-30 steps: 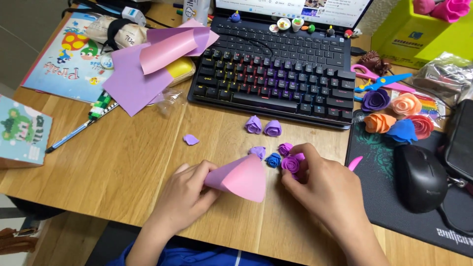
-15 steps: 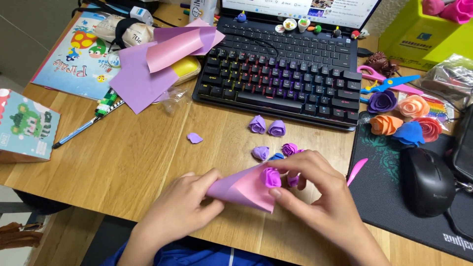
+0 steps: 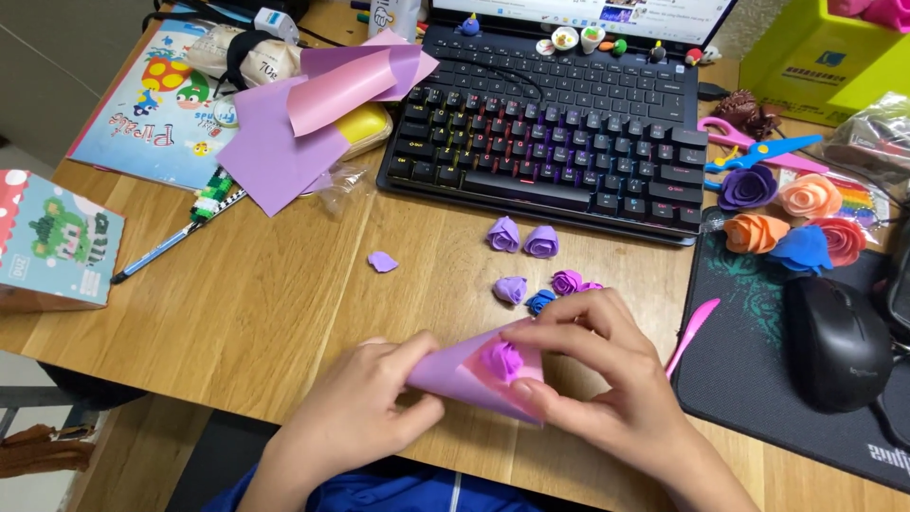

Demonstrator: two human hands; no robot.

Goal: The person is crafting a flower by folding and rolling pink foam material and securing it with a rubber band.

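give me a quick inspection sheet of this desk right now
surface: wooden desk, bare in the middle.
job's things: pink paper cone with a small purple rose at its mouth; loose small roses behind it.
clutter: paper sheets, booklet, box, pen, scissors, larger roses.
hands: left hand holds the cone's narrow end; right hand fingers pinch the wide end.
cables: dark cable over the keyboard.
surroundings: mouse on mat, monitor edge.

Pink-and-purple paper cone point(image 3: 464, 379) on its side near the desk's front edge, purple foam rose point(image 3: 501, 359) inside.
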